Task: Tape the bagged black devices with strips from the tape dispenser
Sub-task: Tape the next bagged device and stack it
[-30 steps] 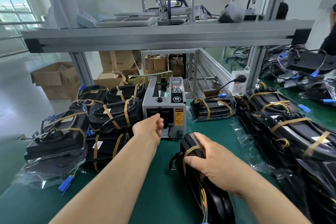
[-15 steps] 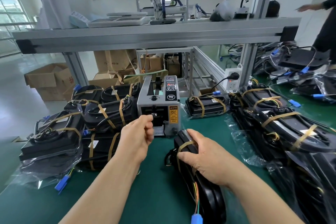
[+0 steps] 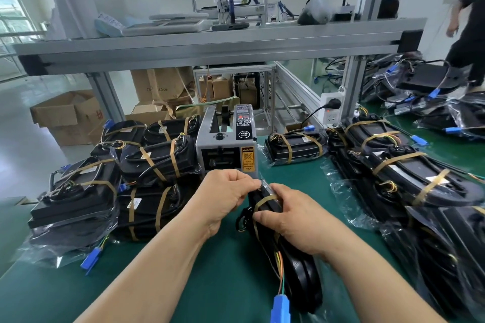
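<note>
A bagged black device (image 3: 296, 267) lies on the green mat in front of me, with a tan tape band round its far end and a blue connector (image 3: 280, 307) on coloured wires near me. My right hand (image 3: 291, 217) grips the device's far end. My left hand (image 3: 228, 191) pinches a strip of tape (image 3: 265, 186) at the device's top, just in front of the grey tape dispenser (image 3: 227, 144).
Taped bagged devices are stacked at the left (image 3: 154, 160), one lies behind the dispenser at the right (image 3: 295, 148), and several more fill the right side (image 3: 409, 173). An aluminium shelf frame (image 3: 210, 44) spans overhead. A person (image 3: 467, 34) stands at far right.
My left hand has come back from the dispenser's slot with a tape strip to the device's far end. My right hand has stayed on the device.
</note>
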`<state>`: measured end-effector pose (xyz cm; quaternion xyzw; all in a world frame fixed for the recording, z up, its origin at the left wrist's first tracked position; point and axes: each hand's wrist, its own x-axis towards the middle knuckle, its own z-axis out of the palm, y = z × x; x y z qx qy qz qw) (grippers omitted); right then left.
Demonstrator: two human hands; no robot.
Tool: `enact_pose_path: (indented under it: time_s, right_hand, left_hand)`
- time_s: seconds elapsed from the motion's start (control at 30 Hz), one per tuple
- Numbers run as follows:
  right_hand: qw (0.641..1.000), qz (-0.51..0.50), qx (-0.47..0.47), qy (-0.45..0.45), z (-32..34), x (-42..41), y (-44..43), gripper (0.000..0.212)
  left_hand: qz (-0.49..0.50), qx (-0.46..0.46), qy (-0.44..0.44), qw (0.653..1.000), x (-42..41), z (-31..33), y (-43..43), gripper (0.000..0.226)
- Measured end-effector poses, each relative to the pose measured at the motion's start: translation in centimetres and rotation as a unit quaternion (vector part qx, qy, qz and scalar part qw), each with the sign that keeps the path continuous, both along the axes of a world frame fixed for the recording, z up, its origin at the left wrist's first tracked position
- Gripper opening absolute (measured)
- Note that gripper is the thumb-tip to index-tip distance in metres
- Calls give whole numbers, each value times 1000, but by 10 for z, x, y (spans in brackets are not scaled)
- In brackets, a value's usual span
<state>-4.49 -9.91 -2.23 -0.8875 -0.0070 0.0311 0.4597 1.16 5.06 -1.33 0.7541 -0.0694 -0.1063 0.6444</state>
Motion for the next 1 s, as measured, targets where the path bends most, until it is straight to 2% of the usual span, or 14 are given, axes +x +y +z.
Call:
enact_pose_path:
  time_s: [0.4,0.63,0.83,1.0]
  right_hand:
    - [1000,-5,-2,-1,-2,0,0,31]
    - [1000,0,2,-6,-4,1,0,32]
    - [1000,7,-9,-13,-3,1,0,32]
    - [1000,6,-20,-19,-3,3,0,27]
  left_hand:
    - [1,16,-32,999,12,-10,-4,23]
    - [40,73,-114,990,8,-13,-6,23]
    - [89,41,-73,993,5,-21,-14,4]
    - [101,-11,-15,995,10,-21,-19,18]
